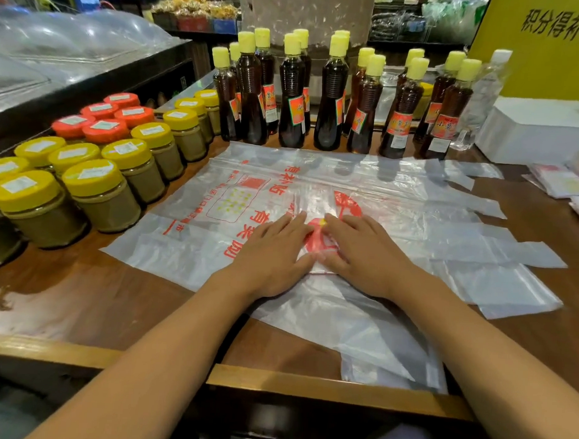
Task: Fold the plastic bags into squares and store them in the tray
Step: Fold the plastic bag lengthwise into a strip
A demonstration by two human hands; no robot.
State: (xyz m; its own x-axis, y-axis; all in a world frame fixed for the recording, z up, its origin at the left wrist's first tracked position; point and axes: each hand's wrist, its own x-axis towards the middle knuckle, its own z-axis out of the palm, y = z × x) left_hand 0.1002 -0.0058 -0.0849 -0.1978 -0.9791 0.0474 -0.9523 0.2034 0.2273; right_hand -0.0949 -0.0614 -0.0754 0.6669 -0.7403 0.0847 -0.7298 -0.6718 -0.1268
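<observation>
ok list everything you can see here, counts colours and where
folded bag: one, clear with red print, under both hands
flat bags: several, clear with red print, spread over the table
table: one, brown wood
yellow-lid jars: about ten, far left
red-lid jars: five, behind the yellow ones
bottles: about seventeen, dark with yellow caps, back row
white box: one, back right
packets: a few, pale, right edge
left hand: flat on the folded bag
right hand: flat on the folded bag
</observation>
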